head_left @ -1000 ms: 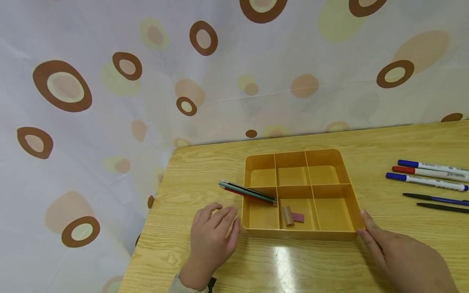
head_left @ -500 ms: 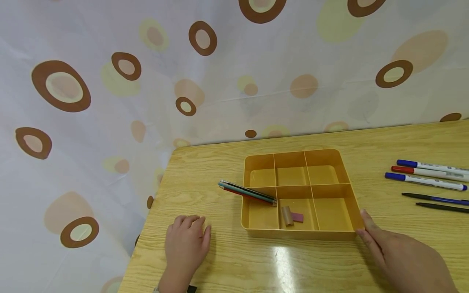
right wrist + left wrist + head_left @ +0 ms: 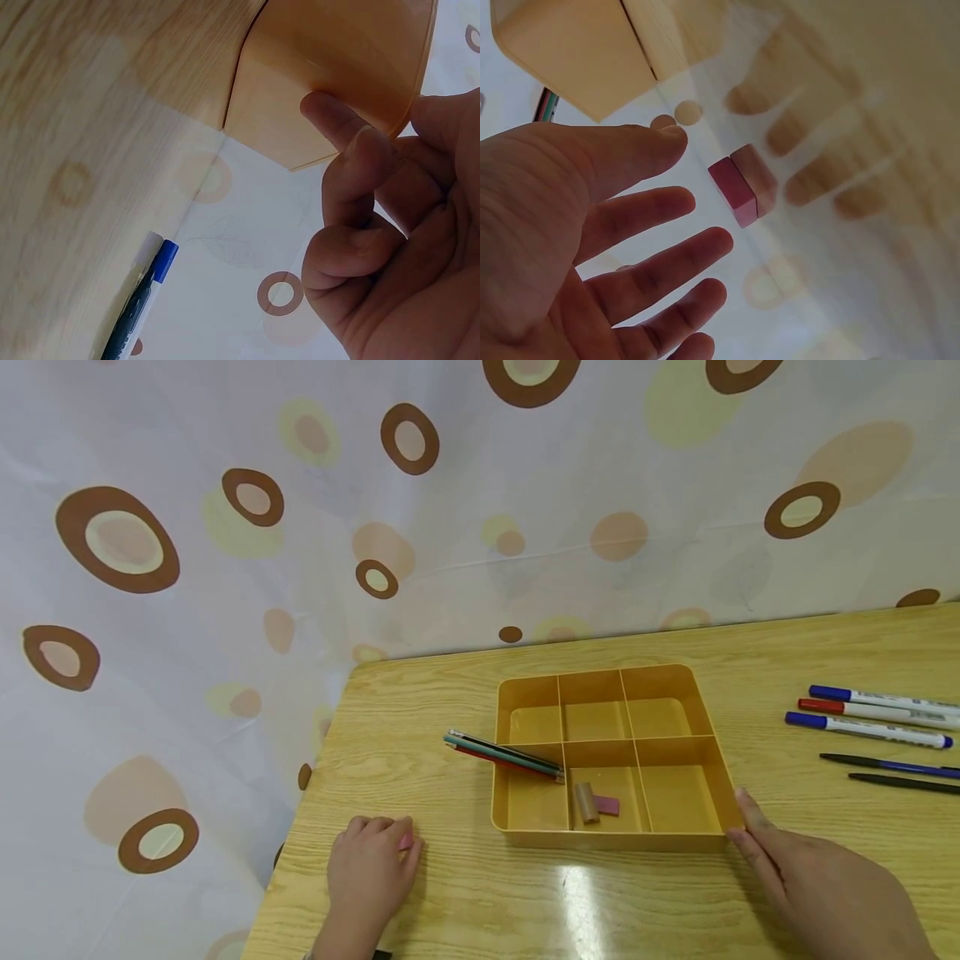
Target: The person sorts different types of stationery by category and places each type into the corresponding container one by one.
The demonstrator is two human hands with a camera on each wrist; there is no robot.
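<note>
My left hand (image 3: 371, 868) is low over the table, left of the tray; a pink eraser (image 3: 733, 191) shows just beyond its fingers. In the left wrist view the fingers are spread and apart from the eraser. The yellow divided tray (image 3: 613, 841) sits mid-table. My right hand (image 3: 832, 885) holds its front right corner, thumb and forefinger on the wall and the other fingers curled. Pencils (image 3: 506, 756) lean in the front left compartment, ends over the rim. In the front middle one lie a pink eraser (image 3: 607, 806) and a small tan cylinder-like piece (image 3: 587, 802).
On the right lie two blue-capped markers (image 3: 870, 729), a red-capped marker (image 3: 877, 709) and two dark pens (image 3: 892, 766). A patterned cloth (image 3: 450, 527) hangs along the back and left edges of the wooden table (image 3: 420, 710).
My left hand has moved left and toward me, away from the tray's side, and a pink eraser now shows by its fingers. The right hand stays at the tray corner.
</note>
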